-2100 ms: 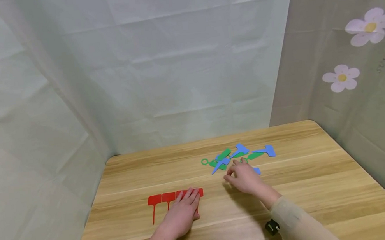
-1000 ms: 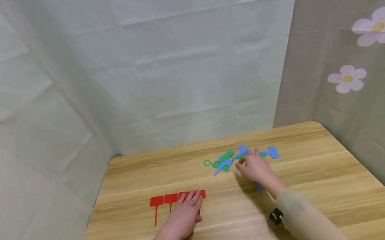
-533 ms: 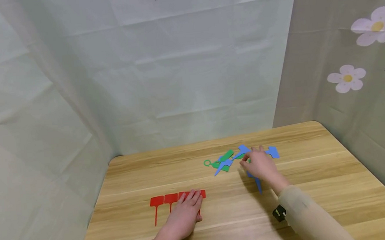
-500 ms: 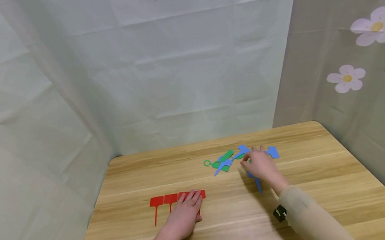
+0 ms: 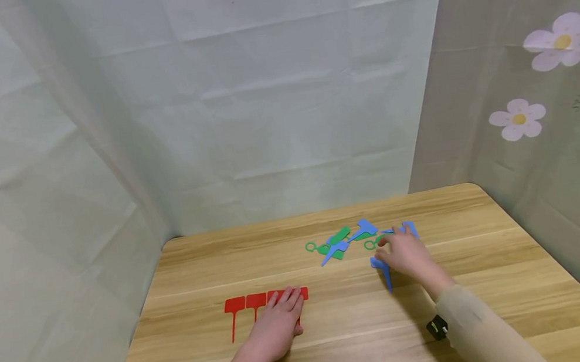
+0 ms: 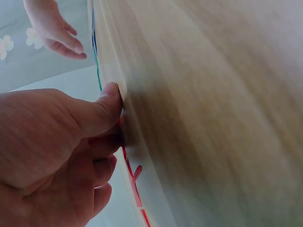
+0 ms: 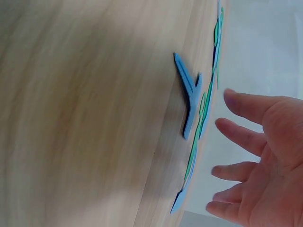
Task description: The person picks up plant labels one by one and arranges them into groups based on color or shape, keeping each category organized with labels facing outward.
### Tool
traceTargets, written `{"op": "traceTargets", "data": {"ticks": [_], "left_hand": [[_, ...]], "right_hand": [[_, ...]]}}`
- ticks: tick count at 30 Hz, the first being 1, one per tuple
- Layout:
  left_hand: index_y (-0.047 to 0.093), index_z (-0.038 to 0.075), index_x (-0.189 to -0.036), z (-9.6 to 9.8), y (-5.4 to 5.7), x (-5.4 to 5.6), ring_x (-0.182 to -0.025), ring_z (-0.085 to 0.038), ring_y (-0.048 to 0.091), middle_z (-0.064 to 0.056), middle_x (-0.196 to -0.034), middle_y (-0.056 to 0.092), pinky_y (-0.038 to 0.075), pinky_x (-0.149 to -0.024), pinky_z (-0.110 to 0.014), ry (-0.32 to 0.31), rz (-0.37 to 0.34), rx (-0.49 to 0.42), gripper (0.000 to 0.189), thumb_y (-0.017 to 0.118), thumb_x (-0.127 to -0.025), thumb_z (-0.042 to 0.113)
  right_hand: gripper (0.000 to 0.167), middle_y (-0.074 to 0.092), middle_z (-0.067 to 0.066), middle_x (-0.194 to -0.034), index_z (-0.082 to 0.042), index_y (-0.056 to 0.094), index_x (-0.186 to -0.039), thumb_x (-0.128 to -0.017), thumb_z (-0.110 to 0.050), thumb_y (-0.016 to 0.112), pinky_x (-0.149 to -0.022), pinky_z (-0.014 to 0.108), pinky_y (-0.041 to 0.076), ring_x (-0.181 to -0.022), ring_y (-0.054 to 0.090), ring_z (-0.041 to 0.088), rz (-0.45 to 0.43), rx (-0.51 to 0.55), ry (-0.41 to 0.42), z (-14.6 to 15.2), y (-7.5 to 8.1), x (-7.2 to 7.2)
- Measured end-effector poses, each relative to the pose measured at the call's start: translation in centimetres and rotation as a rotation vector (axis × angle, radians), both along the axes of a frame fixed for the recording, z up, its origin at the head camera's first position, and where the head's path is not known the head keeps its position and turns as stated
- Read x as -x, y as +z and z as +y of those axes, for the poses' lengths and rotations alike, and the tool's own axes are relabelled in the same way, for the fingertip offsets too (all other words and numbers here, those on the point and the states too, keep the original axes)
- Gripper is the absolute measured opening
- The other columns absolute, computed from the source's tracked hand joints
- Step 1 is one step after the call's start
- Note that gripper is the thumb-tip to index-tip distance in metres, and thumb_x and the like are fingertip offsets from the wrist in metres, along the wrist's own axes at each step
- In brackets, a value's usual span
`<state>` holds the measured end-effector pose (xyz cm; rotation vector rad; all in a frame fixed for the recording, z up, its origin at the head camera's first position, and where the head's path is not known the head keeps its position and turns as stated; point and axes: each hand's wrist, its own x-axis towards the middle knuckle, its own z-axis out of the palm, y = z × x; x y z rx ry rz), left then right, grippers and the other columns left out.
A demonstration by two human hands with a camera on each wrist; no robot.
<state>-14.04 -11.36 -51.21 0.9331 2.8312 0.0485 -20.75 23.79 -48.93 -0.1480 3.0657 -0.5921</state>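
Observation:
Several red T-shaped plant labels [image 5: 234,305] lie in a row at the left of the table. My left hand [image 5: 276,327] rests over the row's right end with straight fingers, covering part of it. In the left wrist view, the thumb [image 6: 110,97] is right at the table surface. My right hand [image 5: 409,257] hovers above the right part of the pile, fingers spread and holding nothing. Just left of it lies a blue T-shaped label [image 5: 386,274], stem toward me. Its fingers partly cover another blue label [image 5: 412,228] and a green ring-ended tag [image 5: 370,245].
More green ring tags [image 5: 339,236] and blue labels [image 5: 363,228] overlap in a loose pile toward the back of the wooden table [image 5: 213,260]. Pale curtains [image 5: 283,117] stand behind and at both sides.
My right hand has moved right, uncovering the near blue label and a green ring, its fingers now over the rightmost blue label. My left hand stays on the red labels.

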Motion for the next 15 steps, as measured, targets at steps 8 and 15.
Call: {"op": "traceTargets", "data": {"ticks": [8,15], "left_hand": [[0.057,-0.001,-0.153,0.0,-0.1,0.0,-0.154,-0.034,0.041,-0.015,-0.163,0.05,0.034,-0.124,-0.055,-0.01,0.025,-0.01,0.061,0.073,-0.102,0.028],[0.056,0.0,-0.154,0.0,-0.2,0.1,-0.155,-0.034,0.04,-0.014,-0.164,0.049,0.033,-0.125,-0.055,-0.006,0.008,-0.004,0.061,0.072,-0.103,0.028]], "right_hand": [[0.059,0.053,0.039,-0.141,-0.005,0.073,-0.135,-0.091,-0.042,0.086,-0.111,0.079,0.035,-0.143,0.025,0.075,-0.043,-0.062,0.071,0.9,-0.1,-1.5],[0.067,0.042,0.044,-0.152,-0.008,0.068,-0.143,-0.091,-0.045,0.086,-0.107,0.082,0.036,-0.142,0.023,0.076,-0.081,-0.073,0.073,1.2,-0.7,-2.2]]}}
